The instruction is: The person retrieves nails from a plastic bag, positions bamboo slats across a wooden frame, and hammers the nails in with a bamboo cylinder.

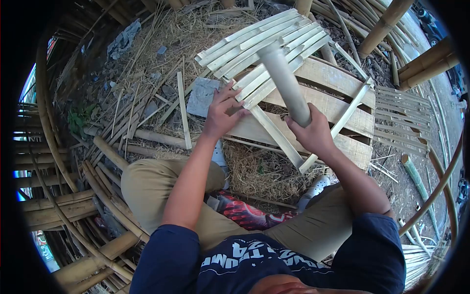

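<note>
My right hand (313, 131) is wrapped round the lower end of a thick, pale, round wooden club (286, 81), which points up and away over the slats. My left hand (224, 110) has its thumb and fingers on the near end of a bamboo slat (252, 83), at the left corner of a slatted bamboo panel (274, 36). Several parallel slats make up the panel's far part. Two bare crosspieces, a left strip (276, 137) and a right strip (350, 110), run back towards me. The panel lies on a low plank bench (316, 100). The club hides part of the slats.
Another slatted panel (401, 120) lies right of the bench. A grey block (202, 95) sits beside my left hand. Loose strips (183, 110) and straw (254, 169) cover the ground. Bamboo posts (387, 27) stand at the upper right, and a green bamboo pole (418, 181) lies right.
</note>
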Demonstrator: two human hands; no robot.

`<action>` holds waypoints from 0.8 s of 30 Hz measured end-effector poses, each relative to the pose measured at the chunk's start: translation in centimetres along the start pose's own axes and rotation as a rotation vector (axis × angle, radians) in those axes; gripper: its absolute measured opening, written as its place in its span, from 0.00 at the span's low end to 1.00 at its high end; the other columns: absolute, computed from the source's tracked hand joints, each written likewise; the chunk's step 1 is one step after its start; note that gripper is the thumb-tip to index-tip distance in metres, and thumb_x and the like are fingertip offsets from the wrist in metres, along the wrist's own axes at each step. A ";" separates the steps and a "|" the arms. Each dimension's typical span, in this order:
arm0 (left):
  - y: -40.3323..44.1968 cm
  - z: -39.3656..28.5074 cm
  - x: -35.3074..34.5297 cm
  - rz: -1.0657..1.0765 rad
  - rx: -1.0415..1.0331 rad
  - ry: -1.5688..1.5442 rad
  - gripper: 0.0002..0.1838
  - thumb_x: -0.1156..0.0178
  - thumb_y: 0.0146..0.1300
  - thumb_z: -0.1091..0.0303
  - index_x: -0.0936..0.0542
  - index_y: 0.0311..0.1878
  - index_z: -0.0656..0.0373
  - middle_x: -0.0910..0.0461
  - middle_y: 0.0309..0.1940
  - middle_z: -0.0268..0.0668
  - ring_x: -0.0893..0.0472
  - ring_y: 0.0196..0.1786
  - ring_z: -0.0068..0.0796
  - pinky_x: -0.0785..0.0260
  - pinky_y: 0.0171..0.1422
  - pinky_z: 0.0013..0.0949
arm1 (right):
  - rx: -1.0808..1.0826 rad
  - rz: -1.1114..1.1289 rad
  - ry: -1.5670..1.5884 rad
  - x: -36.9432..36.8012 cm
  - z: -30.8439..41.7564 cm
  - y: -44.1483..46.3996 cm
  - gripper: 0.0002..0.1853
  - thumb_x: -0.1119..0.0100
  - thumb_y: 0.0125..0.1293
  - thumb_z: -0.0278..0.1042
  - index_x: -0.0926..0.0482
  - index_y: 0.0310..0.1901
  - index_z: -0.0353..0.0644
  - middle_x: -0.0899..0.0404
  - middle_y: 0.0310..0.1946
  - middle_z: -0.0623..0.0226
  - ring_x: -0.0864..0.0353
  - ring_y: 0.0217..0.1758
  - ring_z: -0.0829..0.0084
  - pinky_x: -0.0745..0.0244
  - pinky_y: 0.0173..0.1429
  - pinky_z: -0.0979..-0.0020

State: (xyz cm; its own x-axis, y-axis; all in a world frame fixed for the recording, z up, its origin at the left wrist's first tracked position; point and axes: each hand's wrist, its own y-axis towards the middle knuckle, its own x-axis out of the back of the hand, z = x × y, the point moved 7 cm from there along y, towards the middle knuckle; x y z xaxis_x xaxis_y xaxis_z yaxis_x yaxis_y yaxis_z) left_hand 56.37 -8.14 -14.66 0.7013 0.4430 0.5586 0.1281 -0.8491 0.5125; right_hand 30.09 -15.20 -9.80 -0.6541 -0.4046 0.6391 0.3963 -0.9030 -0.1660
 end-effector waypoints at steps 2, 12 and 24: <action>-0.4 0.7 -0.3 -0.006 0.013 -0.017 0.10 0.20 0.55 0.66 0.12 0.36 0.56 0.15 0.61 0.36 0.29 0.79 0.44 0.52 0.83 0.71 | 0.075 0.023 -0.151 -1.2 0.2 -0.7 0.30 0.27 0.62 0.46 0.21 0.55 0.28 0.13 0.38 0.41 0.10 0.43 0.46 0.18 0.52 0.54; -0.3 0.3 -0.2 -0.050 0.003 0.086 0.08 0.21 0.55 0.69 0.12 0.35 0.56 0.14 0.57 0.36 0.25 0.76 0.43 0.43 0.78 0.73 | 0.041 0.121 -0.238 -2.3 0.0 -1.0 0.29 0.27 0.60 0.45 0.20 0.55 0.28 0.13 0.39 0.37 0.11 0.45 0.41 0.17 0.52 0.51; -0.2 0.3 0.3 -0.094 0.052 0.032 0.16 0.25 0.58 0.74 0.15 0.49 0.54 0.13 0.58 0.36 0.20 0.71 0.38 0.43 0.79 0.71 | 0.138 0.103 -0.279 -2.2 0.0 -2.0 0.26 0.28 0.61 0.43 0.22 0.49 0.27 0.15 0.35 0.38 0.12 0.41 0.40 0.18 0.49 0.50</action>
State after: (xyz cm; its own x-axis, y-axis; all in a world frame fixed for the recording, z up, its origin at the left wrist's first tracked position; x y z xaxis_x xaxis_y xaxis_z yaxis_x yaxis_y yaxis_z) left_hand 56.81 -7.92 -14.81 0.6615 0.5295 0.5311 0.2287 -0.8169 0.5295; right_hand 30.72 -12.48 -10.81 -0.4114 -0.4206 0.8086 0.5477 -0.8232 -0.1495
